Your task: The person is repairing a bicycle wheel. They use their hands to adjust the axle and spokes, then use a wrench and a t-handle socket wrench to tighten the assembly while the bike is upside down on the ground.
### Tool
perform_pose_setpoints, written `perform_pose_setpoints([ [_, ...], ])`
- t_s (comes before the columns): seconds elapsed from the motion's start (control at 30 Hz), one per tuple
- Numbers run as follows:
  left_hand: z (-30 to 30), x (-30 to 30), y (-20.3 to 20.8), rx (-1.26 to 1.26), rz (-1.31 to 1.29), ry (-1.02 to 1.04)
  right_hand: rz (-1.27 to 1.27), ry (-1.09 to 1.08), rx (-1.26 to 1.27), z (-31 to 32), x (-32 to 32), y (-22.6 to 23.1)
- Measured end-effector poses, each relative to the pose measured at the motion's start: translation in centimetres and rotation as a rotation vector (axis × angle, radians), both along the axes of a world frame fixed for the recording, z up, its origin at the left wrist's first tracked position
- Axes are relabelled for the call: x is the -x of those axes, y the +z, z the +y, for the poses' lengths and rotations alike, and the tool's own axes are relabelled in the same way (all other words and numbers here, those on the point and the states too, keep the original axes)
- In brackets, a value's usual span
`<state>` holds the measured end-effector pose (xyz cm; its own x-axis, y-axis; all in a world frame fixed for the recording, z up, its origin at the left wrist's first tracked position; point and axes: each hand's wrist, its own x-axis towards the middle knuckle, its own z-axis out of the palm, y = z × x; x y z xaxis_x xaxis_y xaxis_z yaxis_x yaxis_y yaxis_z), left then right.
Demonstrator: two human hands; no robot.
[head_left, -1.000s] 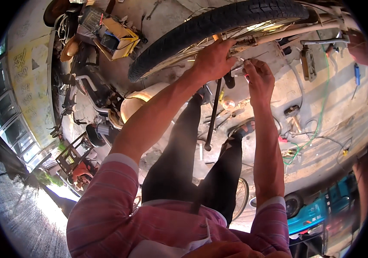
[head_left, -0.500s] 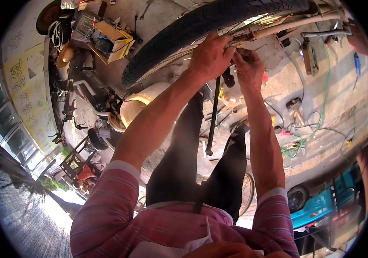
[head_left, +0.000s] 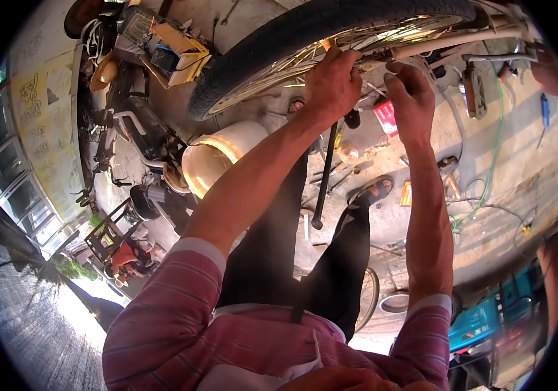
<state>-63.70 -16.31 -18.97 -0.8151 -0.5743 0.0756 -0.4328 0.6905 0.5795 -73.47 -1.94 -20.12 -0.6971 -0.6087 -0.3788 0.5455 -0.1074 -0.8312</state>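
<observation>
Across the top runs a bicycle wheel with a black tyre and thin spokes, beside a pale frame tube. My left hand is closed at the spokes close to the wheel's centre; what its fingers grip is hidden. Below that hand hangs a black rod with a rounded end. My right hand is just under the frame tube, apart from the left. Its thumb and forefinger are bent together, and anything between them is too small to name. A bicycle pedal on its crank is farther right.
A pale bucket stands left of my legs. At the far left, a crate holds odds and ends. On the floor lie a red box, a blue-handled screwdriver and a green cable. A teal vehicle is at lower right.
My right hand has drawn away from my left hand, moving right and slightly down. The left hand stays near the wheel's centre, shifted slightly right. The red box has come into fuller view.
</observation>
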Motion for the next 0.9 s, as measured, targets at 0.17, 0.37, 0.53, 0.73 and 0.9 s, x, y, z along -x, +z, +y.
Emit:
perform_pose_setpoints([
  [0.17, 0.3, 0.4, 0.0, 0.022, -0.039, -0.013, 0.907, 0.269, -0.563, -2.2, 1.7, 1.2],
  [0.37, 0.0, 0.1, 0.3, -0.001, -0.09, 0.014, 1.195, 0.328, -0.65, -3.2, 1.2, -0.5],
  [0.53, 0.0, 0.1, 0.3, 0.007, -0.074, 0.007, 1.187, 0.368, -0.678, -3.1, 1.7, -0.5],
  [0.73, -0.2, -0.4, -0.1, 0.051, -0.019, -0.021, 1.106, 0.398, -0.722, -2.9, 2.0, -0.1],
  [0.9, -1.3, -0.7, 0.1, 0.011, 0.001, -0.055, 1.111, 0.399, -0.613, -2.8, 2.5, -0.4],
])
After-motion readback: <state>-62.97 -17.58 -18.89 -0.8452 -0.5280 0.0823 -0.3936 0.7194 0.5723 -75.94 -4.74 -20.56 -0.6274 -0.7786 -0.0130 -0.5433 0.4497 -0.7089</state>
